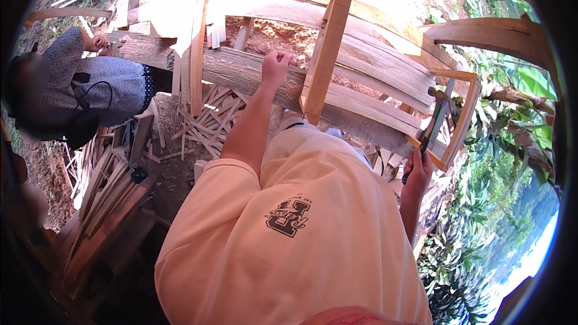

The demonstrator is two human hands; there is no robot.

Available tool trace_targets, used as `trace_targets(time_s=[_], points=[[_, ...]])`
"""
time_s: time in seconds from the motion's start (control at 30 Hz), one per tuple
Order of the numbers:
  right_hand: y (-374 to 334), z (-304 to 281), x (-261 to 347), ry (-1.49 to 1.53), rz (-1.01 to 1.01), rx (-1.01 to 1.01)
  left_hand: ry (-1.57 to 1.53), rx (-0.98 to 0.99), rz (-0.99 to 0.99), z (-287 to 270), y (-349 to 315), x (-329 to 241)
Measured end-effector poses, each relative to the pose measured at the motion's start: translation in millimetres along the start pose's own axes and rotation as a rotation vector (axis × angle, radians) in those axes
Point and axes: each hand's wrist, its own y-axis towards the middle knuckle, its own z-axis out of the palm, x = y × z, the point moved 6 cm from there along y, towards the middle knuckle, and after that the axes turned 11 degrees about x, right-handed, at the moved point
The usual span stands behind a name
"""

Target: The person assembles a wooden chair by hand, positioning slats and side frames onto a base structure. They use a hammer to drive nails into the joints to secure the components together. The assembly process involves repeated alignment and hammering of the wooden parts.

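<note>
My left hand [277, 67] is raised over the bench with its fingers pinched together. Whatever they hold, if anything, is too small to make out. Just right of it a wooden frame [330, 48] stands upright across the bench. At the right, my right hand [418, 167] is closed round the dark handle of a hammer [435, 121], its head pointing away from me. Behind the hammer a second rectangular wooden frame [466, 121] leans at the bench's right end. The weathered wooden bench [232, 67] runs left to right before me.
Another person [114, 87] in patterned blue clothing is at the left, hands near the bench's far end. Loose wood strips [211, 121] litter the ground below. Stacked timber [105, 222] lies at the lower left. Long planks [379, 63] extend beyond the bench; green plants [475, 222] grow at right.
</note>
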Motion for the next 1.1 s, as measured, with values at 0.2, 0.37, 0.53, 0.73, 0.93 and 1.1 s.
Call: trace_targets(time_s=[0.2,0.37,0.53,0.73,0.93,1.1], points=[[16,6,-74,-0.34,0.191,-0.188,0.172,0.014,0.102,26,47,-22],[-3,-23,-89,-0.606,0.126,-0.327,0.369,0.056,0.028,58,64,-69],[3,-9,-89,-0.892,-0.164,-0.125,-0.019,0.213,-0.124,43,102,-30],[81,25,-105,-1.111,-0.39,0.105,0.073,0.357,-0.146,17,73,-65],[134,36,-118,-1.113,-0.621,0.243,0.24,0.329,-0.142,-16,42,-90],[139,30,-116,-1.149,-0.662,0.246,0.537,0.24,-0.22,-21,53,-63]])
